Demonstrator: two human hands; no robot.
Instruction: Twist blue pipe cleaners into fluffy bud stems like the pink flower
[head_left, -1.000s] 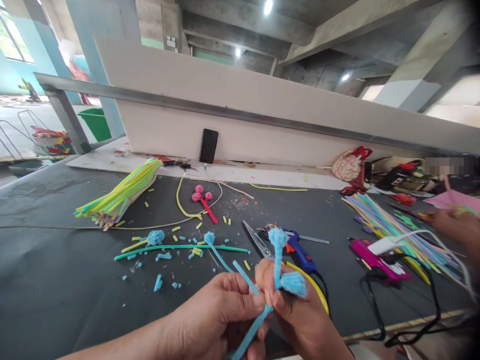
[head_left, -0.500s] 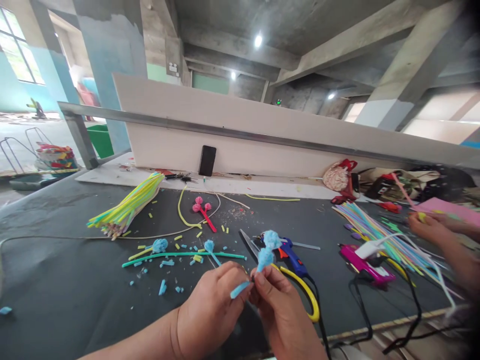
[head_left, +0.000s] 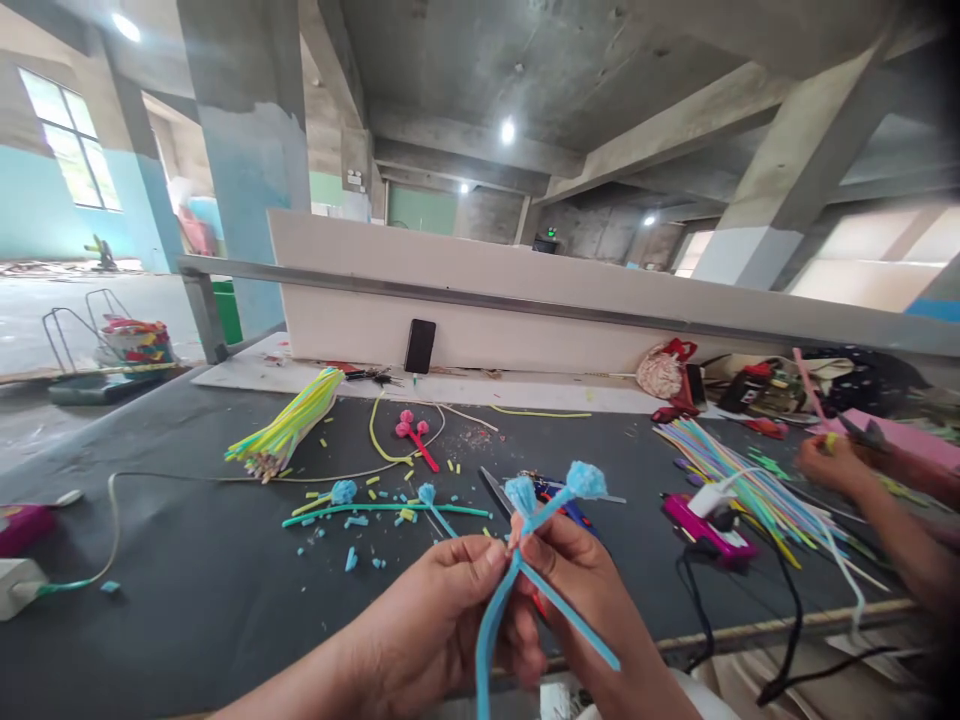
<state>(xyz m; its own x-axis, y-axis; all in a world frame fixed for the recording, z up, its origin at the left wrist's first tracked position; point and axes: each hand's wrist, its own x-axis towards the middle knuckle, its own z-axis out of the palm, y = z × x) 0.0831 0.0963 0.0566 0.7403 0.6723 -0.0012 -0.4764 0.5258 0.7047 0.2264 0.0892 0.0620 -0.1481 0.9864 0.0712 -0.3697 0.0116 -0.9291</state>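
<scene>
Pinched by left hand (head_left: 454,598) and right hand (head_left: 592,575), blue pipe cleaners (head_left: 491,620) meet above the near edge of the worktop (head_left: 210,590).

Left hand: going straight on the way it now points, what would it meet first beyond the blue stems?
Most likely the right hand, whose fingers sit just past the blue stems from the left hand. Depth is unclear; they may already touch.
</scene>
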